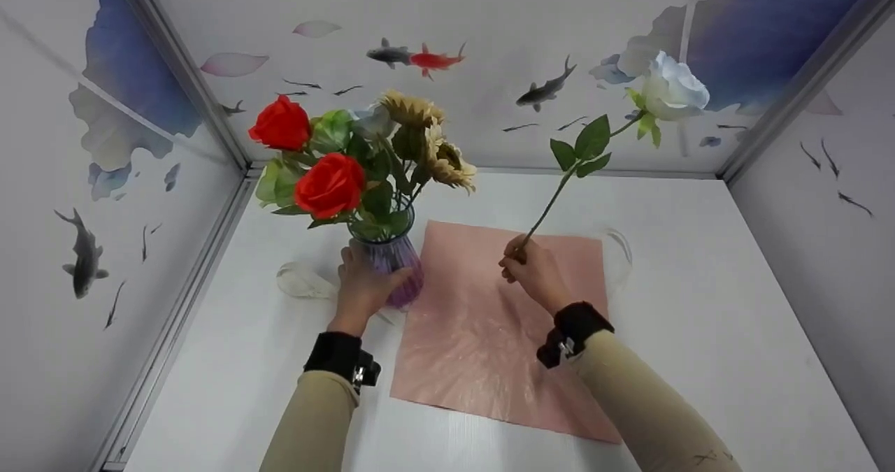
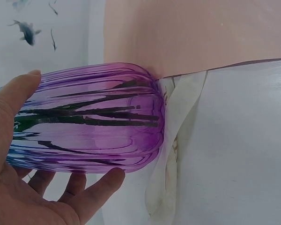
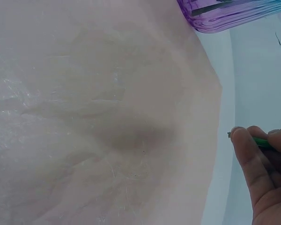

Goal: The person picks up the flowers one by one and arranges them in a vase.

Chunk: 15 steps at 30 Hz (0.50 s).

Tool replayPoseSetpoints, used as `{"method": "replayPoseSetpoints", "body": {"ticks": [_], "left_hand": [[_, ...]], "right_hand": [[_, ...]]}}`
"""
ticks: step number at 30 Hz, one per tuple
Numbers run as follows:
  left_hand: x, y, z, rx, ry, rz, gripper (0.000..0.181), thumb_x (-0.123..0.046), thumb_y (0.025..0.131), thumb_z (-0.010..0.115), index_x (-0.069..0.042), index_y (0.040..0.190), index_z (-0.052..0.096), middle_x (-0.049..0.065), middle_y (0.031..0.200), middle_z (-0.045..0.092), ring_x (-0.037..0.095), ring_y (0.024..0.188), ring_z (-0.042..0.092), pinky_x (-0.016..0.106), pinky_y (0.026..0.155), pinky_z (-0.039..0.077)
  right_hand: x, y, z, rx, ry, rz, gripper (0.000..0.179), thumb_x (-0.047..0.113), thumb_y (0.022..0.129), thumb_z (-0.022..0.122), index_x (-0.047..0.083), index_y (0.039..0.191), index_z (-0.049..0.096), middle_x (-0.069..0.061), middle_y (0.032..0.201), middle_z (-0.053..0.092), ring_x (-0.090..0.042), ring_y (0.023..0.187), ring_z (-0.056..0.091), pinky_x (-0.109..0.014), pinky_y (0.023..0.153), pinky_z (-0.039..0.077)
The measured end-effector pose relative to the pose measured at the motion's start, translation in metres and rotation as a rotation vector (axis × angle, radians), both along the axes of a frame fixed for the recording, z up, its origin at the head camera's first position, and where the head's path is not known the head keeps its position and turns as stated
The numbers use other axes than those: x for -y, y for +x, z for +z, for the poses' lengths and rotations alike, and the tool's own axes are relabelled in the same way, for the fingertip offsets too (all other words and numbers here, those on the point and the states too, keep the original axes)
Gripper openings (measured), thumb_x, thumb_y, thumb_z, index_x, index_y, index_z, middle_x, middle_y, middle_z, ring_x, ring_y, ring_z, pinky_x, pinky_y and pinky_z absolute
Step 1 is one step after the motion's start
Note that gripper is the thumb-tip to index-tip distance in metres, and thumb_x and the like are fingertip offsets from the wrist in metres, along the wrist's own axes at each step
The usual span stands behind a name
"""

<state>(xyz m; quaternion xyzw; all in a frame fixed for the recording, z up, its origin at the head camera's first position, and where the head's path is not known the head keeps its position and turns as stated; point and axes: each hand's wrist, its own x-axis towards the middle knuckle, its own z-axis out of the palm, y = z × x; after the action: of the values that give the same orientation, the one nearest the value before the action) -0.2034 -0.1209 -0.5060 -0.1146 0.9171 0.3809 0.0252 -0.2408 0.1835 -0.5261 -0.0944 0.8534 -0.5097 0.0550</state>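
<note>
A ribbed purple-blue glass vase (image 1: 407, 287) stands at the left edge of a pink wrapping sheet. My left hand (image 1: 365, 284) holds it, thumb on one side and fingers on the other. Dark stems show through its wall (image 2: 122, 105) in the left wrist view. Out of its mouth rise red roses (image 1: 330, 187), yellowish sunflowers (image 1: 451, 164) and green leaves. Over the sheet, my right hand (image 1: 537, 270) pinches the lower stem (image 3: 261, 141) of a pale blue-white artificial rose (image 1: 672, 89), whose bloom leans up to the right.
The pink wrapping sheet (image 1: 475, 346) lies flat and slightly creased on the white table (image 1: 706, 332). A white ribbon (image 1: 304, 281) lies left of the vase, and another ribbon loop (image 1: 621, 248) shows at the sheet's right edge. Printed walls enclose the table's back and sides.
</note>
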Motion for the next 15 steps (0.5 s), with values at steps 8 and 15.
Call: {"method": "replayPoseSetpoints", "body": {"ticks": [8, 15], "left_hand": [[-0.001, -0.001, -0.001, 0.006, 0.002, 0.014, 0.11, -0.044, 0.083, 0.081, 0.001, 0.156, 0.011, 0.027, 0.15, 0.028, 0.042, 0.137, 0.032, 0.058, 0.115, 0.035], [-0.001, 0.001, 0.001, -0.006, -0.016, 0.005, 0.11, -0.046, 0.083, 0.081, 0.002, 0.155, 0.013, 0.028, 0.151, 0.029, 0.042, 0.138, 0.032, 0.058, 0.116, 0.033]], "right_hand": [[-0.002, 0.0, 0.007, -0.013, -0.062, -0.045, 0.018, 0.006, 0.1, 0.063, 0.006, 0.115, 0.054, -0.021, 0.101, 0.074, -0.034, 0.083, 0.072, -0.04, 0.072, 0.059], [-0.006, -0.001, 0.011, 0.014, -0.117, -0.08, 0.012, 0.005, 0.1, 0.063, 0.003, 0.108, 0.054, -0.018, 0.098, 0.074, -0.031, 0.08, 0.073, -0.044, 0.073, 0.06]]}}
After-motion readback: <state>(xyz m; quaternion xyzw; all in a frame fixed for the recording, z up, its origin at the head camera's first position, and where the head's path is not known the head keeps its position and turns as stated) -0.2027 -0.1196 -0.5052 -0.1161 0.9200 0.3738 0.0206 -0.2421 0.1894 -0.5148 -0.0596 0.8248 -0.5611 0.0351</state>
